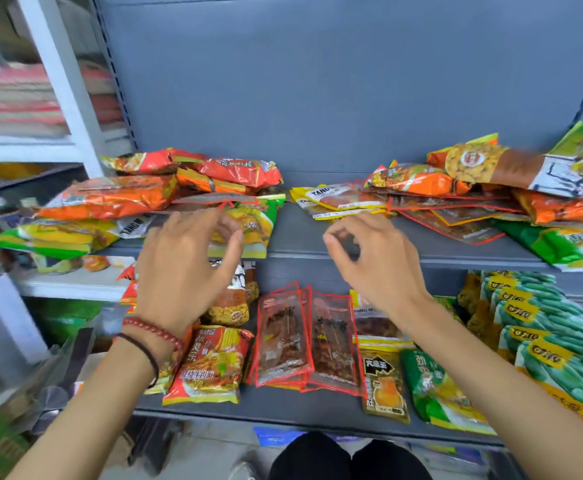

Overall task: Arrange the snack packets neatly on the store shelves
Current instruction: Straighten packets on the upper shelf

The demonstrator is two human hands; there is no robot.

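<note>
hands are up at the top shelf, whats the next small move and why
Probably reach the right hand forward and take the yellow packets just ahead of it: they lie fanned and askew on the upper shelf, beside a bare gap. Both it and the left hand hover empty.

Grey shelves (293,233), heaped snack packets (110,199)

"TANG" on yellow packet (321,194), "TANG M" on white packet (132,228) at left, other print unreadable
</note>
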